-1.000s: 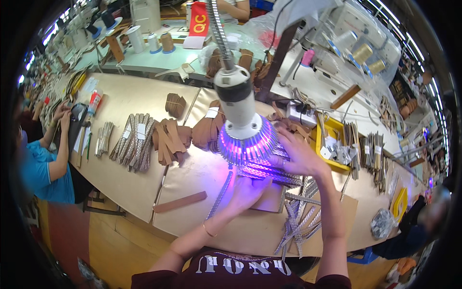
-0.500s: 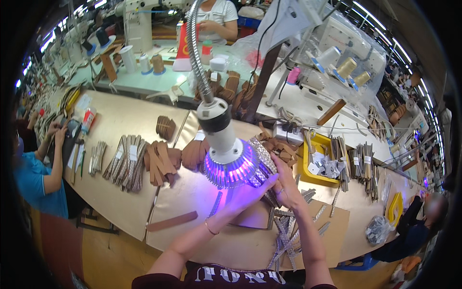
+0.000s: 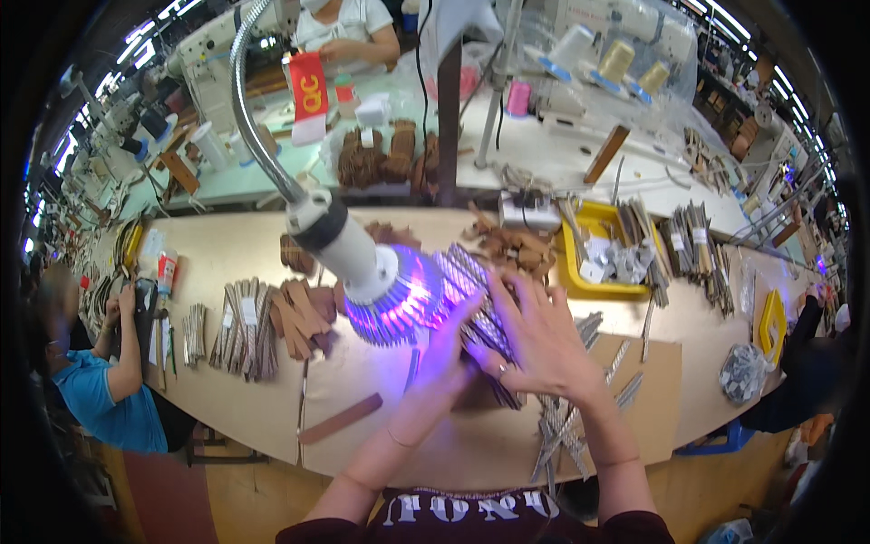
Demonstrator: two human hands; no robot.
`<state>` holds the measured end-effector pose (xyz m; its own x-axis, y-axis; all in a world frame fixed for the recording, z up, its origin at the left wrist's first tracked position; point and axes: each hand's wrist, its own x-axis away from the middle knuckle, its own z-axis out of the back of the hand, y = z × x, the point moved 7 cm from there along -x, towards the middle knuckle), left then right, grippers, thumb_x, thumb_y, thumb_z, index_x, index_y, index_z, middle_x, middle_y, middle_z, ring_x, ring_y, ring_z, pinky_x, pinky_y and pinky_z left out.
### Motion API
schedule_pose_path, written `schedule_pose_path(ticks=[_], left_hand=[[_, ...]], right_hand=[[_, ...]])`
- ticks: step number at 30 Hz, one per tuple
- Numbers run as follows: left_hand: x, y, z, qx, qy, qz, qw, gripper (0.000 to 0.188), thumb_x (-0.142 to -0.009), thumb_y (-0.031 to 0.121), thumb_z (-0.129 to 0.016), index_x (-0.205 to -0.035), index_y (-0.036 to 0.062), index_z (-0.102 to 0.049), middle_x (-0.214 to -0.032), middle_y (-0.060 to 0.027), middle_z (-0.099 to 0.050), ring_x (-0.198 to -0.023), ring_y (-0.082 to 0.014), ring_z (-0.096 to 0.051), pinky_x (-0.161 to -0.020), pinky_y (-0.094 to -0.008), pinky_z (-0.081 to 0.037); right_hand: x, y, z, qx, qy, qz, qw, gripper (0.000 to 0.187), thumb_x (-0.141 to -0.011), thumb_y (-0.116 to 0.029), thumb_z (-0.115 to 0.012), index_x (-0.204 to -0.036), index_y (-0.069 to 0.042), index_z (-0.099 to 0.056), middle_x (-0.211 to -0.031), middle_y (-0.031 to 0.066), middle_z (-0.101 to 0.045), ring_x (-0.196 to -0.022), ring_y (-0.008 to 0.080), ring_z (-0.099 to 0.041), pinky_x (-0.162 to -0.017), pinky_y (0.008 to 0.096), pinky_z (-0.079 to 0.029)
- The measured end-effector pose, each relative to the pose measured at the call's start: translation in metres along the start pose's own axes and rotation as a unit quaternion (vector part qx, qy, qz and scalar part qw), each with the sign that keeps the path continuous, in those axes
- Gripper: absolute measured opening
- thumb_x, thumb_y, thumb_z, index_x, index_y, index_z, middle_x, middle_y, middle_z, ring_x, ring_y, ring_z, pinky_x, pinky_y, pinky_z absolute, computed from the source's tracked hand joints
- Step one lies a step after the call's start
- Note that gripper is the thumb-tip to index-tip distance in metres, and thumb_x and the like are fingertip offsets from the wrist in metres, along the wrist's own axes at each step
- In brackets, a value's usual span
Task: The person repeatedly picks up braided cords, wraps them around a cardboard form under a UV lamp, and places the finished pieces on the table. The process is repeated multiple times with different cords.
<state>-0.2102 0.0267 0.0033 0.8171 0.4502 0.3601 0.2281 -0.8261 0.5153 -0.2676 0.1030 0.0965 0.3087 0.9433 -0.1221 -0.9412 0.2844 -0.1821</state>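
A thick bundle of silver-grey woven strips [image 3: 471, 272] lies between my hands, beside a lamp [image 3: 394, 295] that throws violet light on it. My left hand [image 3: 446, 352] is closed on the bundle's near left side, its thumb pointing up along the strips. Across the right side of the bundle lies my right hand [image 3: 548, 344], gripping it between thumb and long fingers; a ring shows on one finger. Part of the bundle is hidden by the lamp head and my hands. Loose silver strips [image 3: 562, 435] lie crossed near my right forearm.
Left of the lamp are brown strips [image 3: 304, 317] and tied silver bundles [image 3: 245, 331]. One flat brown strip [image 3: 340, 419] lies near my left forearm. A yellow tray [image 3: 612, 288] stands behind my right hand. A co-worker in blue [image 3: 100, 390] sits at the left.
My view has shifted, and the lamp now appears further left. My right hand has moved from the bundle's side to lie across it, fingers more spread. The bundle is still between both hands.
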Motion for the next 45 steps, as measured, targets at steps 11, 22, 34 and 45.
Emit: schedule_pose_path(ticks=[11, 22, 34, 45], left_hand=[[0.04, 0.019, 0.067, 0.122, -0.015, 0.006, 0.992, 0.059, -0.088, 0.025, -0.068, -0.137, 0.0011, -0.043, -0.128, -0.018, -0.058, -0.118, -0.0311, -0.058, -0.105, -0.0506, -0.046], [0.065, 0.012, 0.102, 0.139, -0.09, -0.002, 0.986, 0.055, -0.087, 0.014, -0.063, -0.137, 0.0019, -0.044, -0.129, -0.0153, -0.057, -0.123, -0.0304, -0.055, -0.109, -0.0502, -0.042], [0.08, 0.023, 0.135, 0.223, -0.083, -0.02, 0.971, 0.048, -0.09, 0.008, -0.059, -0.136, 0.0037, -0.046, -0.129, -0.0132, -0.059, -0.126, -0.0305, -0.053, -0.111, -0.0539, -0.04], [0.08, 0.028, 0.125, 0.204, -0.103, -0.051, 0.972, 0.057, -0.088, 0.011, -0.064, -0.141, 0.0042, -0.042, -0.131, -0.0154, -0.056, -0.126, -0.0339, -0.051, -0.112, -0.0538, -0.038]], right_hand=[[0.004, -0.047, -0.013, -0.21, -0.046, 0.03, 0.976, 0.068, -0.097, -0.043, -0.054, -0.142, 0.005, -0.038, -0.114, 0.0266, -0.059, -0.097, 0.0423, -0.061, -0.086, 0.0476, -0.049], [0.04, -0.008, -0.019, -0.346, 0.016, 0.087, 0.934, 0.046, -0.096, -0.034, -0.058, -0.132, -0.004, -0.055, -0.12, 0.0169, -0.061, -0.112, 0.0334, -0.06, -0.095, 0.0413, -0.049], [0.036, 0.298, -0.081, -0.022, 0.023, -0.291, 0.956, 0.023, -0.082, -0.023, -0.072, -0.099, -0.007, -0.072, -0.096, 0.0165, -0.071, -0.091, 0.0351, -0.067, -0.083, 0.0435, -0.053], [0.009, 0.308, -0.094, -0.076, -0.091, -0.28, 0.953, 0.036, -0.083, -0.036, -0.071, -0.106, -0.009, -0.071, -0.097, 0.0189, -0.071, -0.092, 0.0327, -0.068, -0.083, 0.0411, -0.053]])
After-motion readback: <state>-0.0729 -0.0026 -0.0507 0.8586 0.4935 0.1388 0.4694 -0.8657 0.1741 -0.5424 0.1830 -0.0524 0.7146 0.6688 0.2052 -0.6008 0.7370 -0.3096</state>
